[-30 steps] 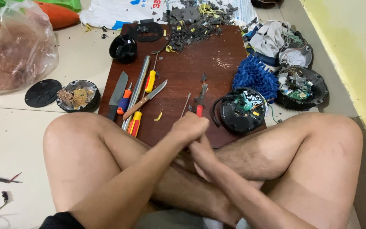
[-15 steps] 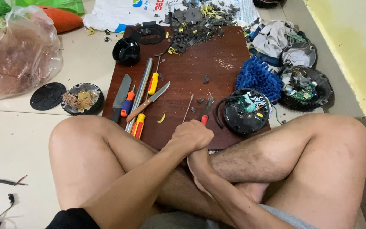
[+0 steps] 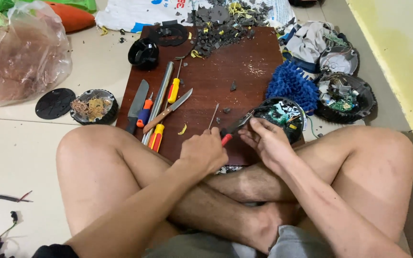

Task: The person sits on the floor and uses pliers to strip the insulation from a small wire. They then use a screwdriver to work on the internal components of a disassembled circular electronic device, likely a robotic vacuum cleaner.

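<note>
In the head view, a person sits cross-legged on the floor (image 3: 20, 157) with a dark brown wooden board (image 3: 244, 81) in front of the knees. The left hand (image 3: 203, 152) is closed around the red handles of a pair of pliers (image 3: 233, 128) at the near edge of the board. The right hand (image 3: 267, 142) is curled, its fingers pinching something small at the pliers' tip; what it is I cannot tell. Just beside this hand, at the near right corner of the board, lies an opened round black device (image 3: 281, 114) with a green circuit board inside. A thin metal pin (image 3: 213, 116) lies just left of the pliers. Along the left edge of the board are a knife (image 3: 136, 106), a metal rod (image 3: 159, 98), screwdrivers with yellow and orange handles (image 3: 174, 90) and a second knife with a wooden handle (image 3: 168, 111). The far edge is covered by dark broken pieces (image 3: 225, 24). To the right of the board on the floor are a blue fluffy cloth (image 3: 290, 85) and another opened round device (image 3: 345, 98). To the left are a round black dish with copper wire (image 3: 93, 106), a flat black disc (image 3: 55, 102) and a clear plastic bag (image 3: 17, 52).
</note>
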